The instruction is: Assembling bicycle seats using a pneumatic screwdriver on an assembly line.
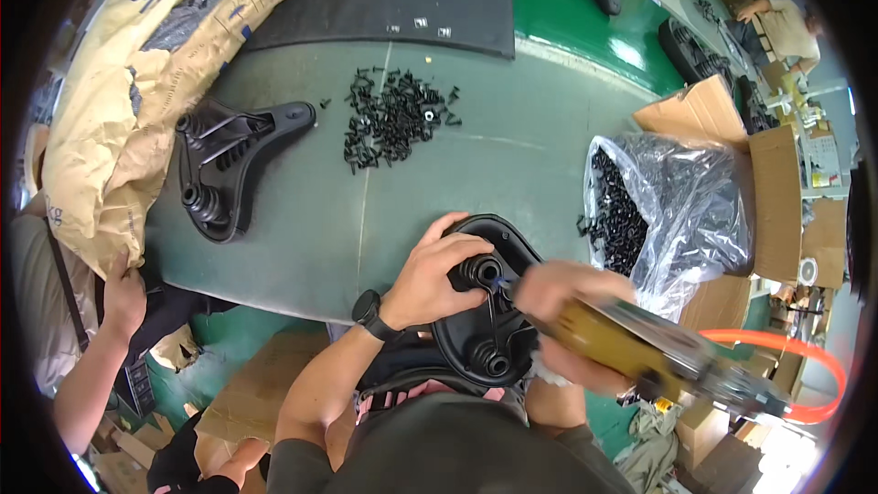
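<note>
My left hand (422,282), with a watch on the wrist, grips a black plastic base (465,327) at the table's near edge. Its fingers wrap around a ribbed round fitting at one end of the base. In my right hand (574,293), smeared by motion, is a yellow-and-silver air screwdriver (604,338). The driver's tip points at that same fitting, close to my left fingers; whether it touches a screw cannot be made out. An orange air hose (837,370) loops from the back of the driver.
Loose black screws (393,119) lie heaped mid-table. A second, three-cornered black base (240,160) sits left of them. A cardboard box (777,201) with a plastic liner and small black parts stands right. Another person's hand (123,297) holds a large paper sack (110,155).
</note>
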`<state>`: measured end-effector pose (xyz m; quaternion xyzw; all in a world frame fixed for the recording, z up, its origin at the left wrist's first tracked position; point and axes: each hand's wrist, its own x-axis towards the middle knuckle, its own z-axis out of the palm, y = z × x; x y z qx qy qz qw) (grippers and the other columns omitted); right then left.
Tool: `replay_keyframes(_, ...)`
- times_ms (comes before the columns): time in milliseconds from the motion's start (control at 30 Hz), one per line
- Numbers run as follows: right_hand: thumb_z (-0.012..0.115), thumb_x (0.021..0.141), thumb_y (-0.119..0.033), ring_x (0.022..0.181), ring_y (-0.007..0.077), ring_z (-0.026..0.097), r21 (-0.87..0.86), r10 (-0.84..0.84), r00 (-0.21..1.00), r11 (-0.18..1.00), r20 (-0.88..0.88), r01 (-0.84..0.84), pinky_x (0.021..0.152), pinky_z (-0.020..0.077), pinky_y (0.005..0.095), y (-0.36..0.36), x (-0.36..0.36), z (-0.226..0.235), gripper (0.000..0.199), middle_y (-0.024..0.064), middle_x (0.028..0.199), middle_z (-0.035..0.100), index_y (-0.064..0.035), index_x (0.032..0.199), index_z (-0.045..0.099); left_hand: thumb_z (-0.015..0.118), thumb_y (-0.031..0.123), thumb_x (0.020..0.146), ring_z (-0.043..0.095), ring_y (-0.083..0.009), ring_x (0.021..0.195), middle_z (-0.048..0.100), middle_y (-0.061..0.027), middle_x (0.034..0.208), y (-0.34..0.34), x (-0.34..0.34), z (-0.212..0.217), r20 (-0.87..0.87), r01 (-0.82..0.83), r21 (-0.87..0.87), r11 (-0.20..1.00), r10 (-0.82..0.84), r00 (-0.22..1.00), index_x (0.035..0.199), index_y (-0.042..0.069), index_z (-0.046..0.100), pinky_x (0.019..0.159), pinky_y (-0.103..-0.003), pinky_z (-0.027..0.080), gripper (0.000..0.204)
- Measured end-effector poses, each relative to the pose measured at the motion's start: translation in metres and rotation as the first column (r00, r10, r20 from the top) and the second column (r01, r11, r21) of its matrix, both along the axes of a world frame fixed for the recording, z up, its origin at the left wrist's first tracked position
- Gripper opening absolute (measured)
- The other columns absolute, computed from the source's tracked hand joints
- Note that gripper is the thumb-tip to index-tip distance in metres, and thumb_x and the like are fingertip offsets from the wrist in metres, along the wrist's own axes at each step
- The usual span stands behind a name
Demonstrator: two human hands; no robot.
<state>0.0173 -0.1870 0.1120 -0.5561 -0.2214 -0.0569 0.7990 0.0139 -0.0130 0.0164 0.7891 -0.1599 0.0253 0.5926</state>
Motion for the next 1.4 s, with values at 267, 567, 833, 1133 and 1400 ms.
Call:
replay_keyframes(267,0.044,0.082,-0.079,0.051,0.0244,0.055,0.311,-0.177,0.973,0.942,0.149,0.124,0.047,0.046,0.0336,-0.011,-0.024,0.031,0.084,0.0115,0.069,0.058,-0.0012,0.113,0.044,0.073,0.026,0.079,0.044,-0.0361,0.128,0.051,-0.0226,0.134,-0.031,0.172,0.012,0.05,-0.486,-0.295,0.822,0.522,0.852,0.129,-0.003,0.052,0.108,-0.042,0.035,0.062)
replay_keyframes(567,0.047,0.08,-0.08,0.052,0.0241,0.053,0.279,-0.204,0.973,0.933,-0.105,0.226,0.051,0.0472,0.0345,-0.047,-0.041,0.002,0.087,0.0125,0.066,0.054,0.0002,0.115,0.045,0.081,0.02,0.068,0.038,-0.0429,0.127,0.043,-0.0215,0.134,0.149,-0.023,0.018,0.7,-0.963,0.269,0.014,0.684,0.206,0.116,0.006,0.058,0.104,-0.055,0.035,0.055)
replay_keyframes(833,0.036,0.083,-0.08,0.043,0.0203,0.048,0.297,-0.188,0.96,0.923,-0.207,0.244,0.042,0.0414,0.0318,-0.033,-0.049,0.012,0.083,0.0088,0.058,0.051,-0.0017,0.107,0.047,0.082,0.021,0.073,0.046,-0.0457,0.124,0.041,-0.0282,0.139,0.195,-0.047,-0.041,0.525,-0.969,0.243,0.046,0.834,0.171,0.103,0.003,0.061,0.099,-0.046,0.043,0.041)
replay_keyframes(1133,0.041,0.081,-0.081,0.043,0.0206,0.054,0.408,0.123,0.99,0.902,0.072,-0.142,0.04,0.0456,0.0312,-0.037,-0.054,0.02,0.085,0.0078,0.061,0.056,-0.0026,0.113,0.046,0.083,0.009,0.065,0.04,-0.0448,0.131,0.037,-0.0289,0.144,0.108,-0.159,-0.001,0.471,-0.838,0.408,0.361,0.703,0.532,0.099,0.004,0.061,0.108,-0.048,0.033,0.04)
replay_keyframes(1400,0.055,0.077,-0.077,0.05,0.0247,0.059,0.354,0.249,0.951,0.886,0.185,-0.301,0.048,0.051,0.0363,-0.028,-0.05,0.031,0.086,0.012,0.069,0.061,-0.0005,0.115,0.047,0.081,0.009,0.061,0.031,-0.0516,0.135,0.041,-0.025,0.142,-0.018,-0.118,-0.024,0.238,-0.435,0.29,0.853,0.376,0.896,0.099,0.007,0.065,0.103,-0.052,0.04,0.041)
